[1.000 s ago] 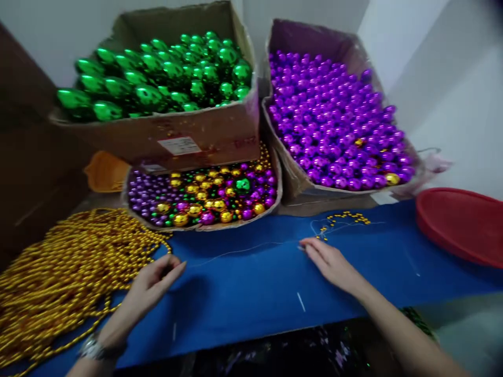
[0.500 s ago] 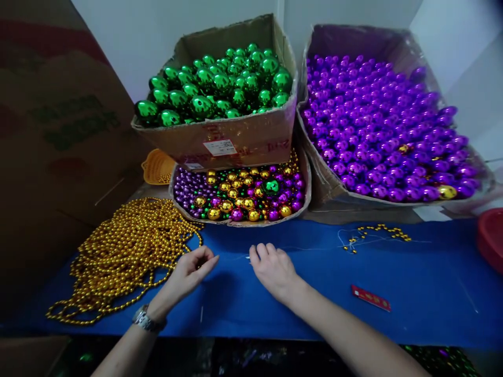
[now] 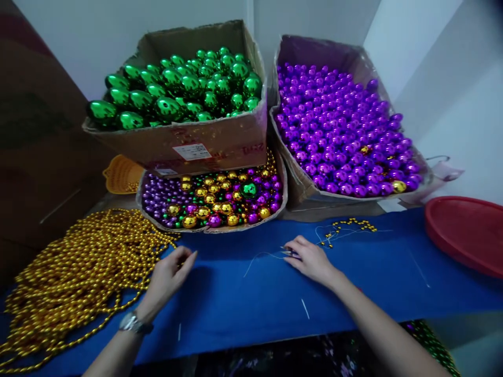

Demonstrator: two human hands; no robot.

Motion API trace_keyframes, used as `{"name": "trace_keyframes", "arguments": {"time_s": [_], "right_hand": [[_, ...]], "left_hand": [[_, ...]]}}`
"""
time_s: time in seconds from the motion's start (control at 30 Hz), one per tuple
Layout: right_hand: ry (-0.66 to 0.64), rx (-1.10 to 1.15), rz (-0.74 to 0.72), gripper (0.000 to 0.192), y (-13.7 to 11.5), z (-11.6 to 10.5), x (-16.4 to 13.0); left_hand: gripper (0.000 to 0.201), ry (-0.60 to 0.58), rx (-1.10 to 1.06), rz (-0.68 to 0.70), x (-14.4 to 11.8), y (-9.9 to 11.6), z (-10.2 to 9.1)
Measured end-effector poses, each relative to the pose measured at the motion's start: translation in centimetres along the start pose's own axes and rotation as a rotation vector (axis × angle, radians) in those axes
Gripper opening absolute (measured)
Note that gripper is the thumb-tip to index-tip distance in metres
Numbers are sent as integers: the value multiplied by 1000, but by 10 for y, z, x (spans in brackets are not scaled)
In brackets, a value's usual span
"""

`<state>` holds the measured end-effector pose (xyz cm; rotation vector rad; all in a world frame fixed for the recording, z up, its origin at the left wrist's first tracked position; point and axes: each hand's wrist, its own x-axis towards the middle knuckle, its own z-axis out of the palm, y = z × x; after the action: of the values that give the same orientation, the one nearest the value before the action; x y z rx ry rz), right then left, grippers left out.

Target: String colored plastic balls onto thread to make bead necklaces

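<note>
My left hand (image 3: 172, 272), with a metal watch (image 3: 134, 322) on its wrist, hovers above the blue table beside a heap of gold bead strings (image 3: 78, 277). Its thumb and fingers are curled together; whatever lies between them is hidden. To the right, my right hand (image 3: 312, 260) is closed on a small pointed tool (image 3: 291, 254), mostly covered by the fingers. A thin pale thread (image 3: 255, 256) curves leftward from near these fingertips, its end loose. Just beyond the right hand lies a short string of small gold beads (image 3: 353, 225) with tangled thread.
Behind stand a carton of green balls (image 3: 220, 140), a box of purple balls (image 3: 298, 183) and a low box of mixed beads (image 3: 212, 229). A yellow basket (image 3: 118, 173) is at back left, a red basin (image 3: 463, 251) at right. The blue table (image 3: 243, 314) has white scraps on it.
The view has swung right. My right hand has moved right, away from my left, and the pointed tool and loose thread end now show. My right forearm now covers most of the red card.
</note>
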<state>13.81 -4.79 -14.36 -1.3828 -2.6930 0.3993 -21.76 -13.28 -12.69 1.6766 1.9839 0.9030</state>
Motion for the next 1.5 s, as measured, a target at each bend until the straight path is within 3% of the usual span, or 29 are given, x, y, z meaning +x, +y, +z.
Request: {"name": "trace_keyframes", "arguments": {"time_s": [0.17,0.3,0.53,0.77,0.9,0.97,1.1,1.23,1.33,1.4,1.5], "right_hand": [[-17,-17,27,26,14,16,-4],[-26,-40,17,28,10,26,-5],[-9,-48,-18,20,10,33,-1],[58,78,-113,22,-4,17,-12],[68,166,-252,23,-32,-1,-31],[51,202,-339,22,-48,-8,-42],[101,387,-491,21,-73,-19,-60],[210,680,-504,15,-83,-34,-79],[230,952,-395,6,-70,-52,-107],[264,1068,-229,7,-45,-65,-137],[421,1114,81,10,14,-81,-197]], "left_hand": [[26,-170,166,160,-1,-2,21],[26,-166,387,252,-7,-12,22],[24,-155,524,293,-19,-14,28],[28,-132,594,314,-28,-1,25],[24,-74,223,275,-25,35,24],[24,-134,-25,217,-18,64,30],[32,-502,-419,218,-1,127,59],[35,-840,-586,441,9,172,108],[39,-972,-479,683,12,189,144],[39,-1003,-345,821,13,193,161],[35,-993,-245,818,10,194,178]]}}
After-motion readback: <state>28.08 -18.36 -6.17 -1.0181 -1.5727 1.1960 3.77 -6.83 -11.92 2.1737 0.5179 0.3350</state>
